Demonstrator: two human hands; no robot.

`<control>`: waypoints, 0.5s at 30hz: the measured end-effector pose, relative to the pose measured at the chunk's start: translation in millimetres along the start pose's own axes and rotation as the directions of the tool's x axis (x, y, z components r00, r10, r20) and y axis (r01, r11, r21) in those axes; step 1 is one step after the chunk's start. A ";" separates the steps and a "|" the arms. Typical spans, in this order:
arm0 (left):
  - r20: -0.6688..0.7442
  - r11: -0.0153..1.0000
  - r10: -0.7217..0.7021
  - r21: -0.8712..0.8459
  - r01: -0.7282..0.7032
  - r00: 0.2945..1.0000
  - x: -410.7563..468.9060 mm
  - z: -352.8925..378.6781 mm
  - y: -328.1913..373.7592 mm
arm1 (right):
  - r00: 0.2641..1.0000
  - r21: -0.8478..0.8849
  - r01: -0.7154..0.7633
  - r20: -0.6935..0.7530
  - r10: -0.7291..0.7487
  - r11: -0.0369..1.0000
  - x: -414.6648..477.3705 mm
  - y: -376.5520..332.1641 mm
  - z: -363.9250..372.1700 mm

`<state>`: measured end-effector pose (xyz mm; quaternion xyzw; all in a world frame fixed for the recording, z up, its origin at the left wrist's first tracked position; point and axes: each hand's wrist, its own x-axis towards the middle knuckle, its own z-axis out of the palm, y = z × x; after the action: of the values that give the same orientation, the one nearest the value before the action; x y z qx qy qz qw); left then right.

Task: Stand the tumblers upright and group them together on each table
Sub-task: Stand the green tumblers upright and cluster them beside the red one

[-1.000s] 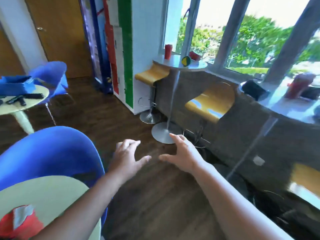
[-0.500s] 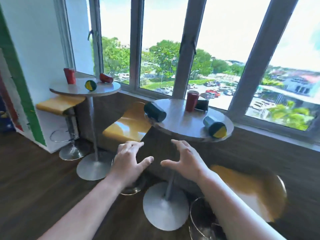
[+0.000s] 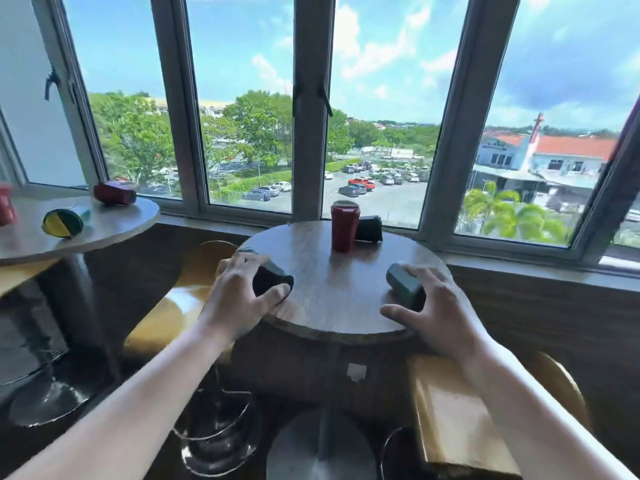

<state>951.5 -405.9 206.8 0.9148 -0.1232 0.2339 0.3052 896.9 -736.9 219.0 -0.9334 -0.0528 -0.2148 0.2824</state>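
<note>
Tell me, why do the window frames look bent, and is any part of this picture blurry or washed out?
Head view: the wide-angle lens bows the window frames outward toward the edges; daylight from outside is bright but the sky keeps its colour; the round table shows a soft sheen; the left hand and right hand are slightly smeared by motion, as are the stools below.

Wide windows [image 3: 242,98] (bright daylight), round wooden tables [image 3: 332,306], yellow stools [image 3: 450,410].

Tabletop centre [image 3: 332,292] free between hands; red tumbler [image 3: 344,227] blocks far side.
</note>
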 end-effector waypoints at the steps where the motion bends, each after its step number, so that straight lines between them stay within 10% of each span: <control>1: 0.021 1.000 -0.001 0.003 0.001 1.000 14.4 -0.2 -14.2 | 0.999 -0.028 -0.028 -0.026 0.027 0.999 8.7 4.0 3.4; 9: 0.315 0.990 0.008 -0.135 0.036 0.949 112.8 4.0 -114.8 | 0.968 -0.183 -0.218 -0.166 0.189 0.959 45.9 34.7 31.8; 15: 0.686 0.913 0.060 -0.331 0.238 0.725 142.2 17.6 -155.9 | 0.947 -0.171 -0.322 -0.079 0.313 0.931 43.4 65.9 37.9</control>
<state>1137.4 -306.4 187.8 0.8595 -0.2262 -0.1643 0.4279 964.6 -772.1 176.1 -0.9458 0.1255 -0.1937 0.2284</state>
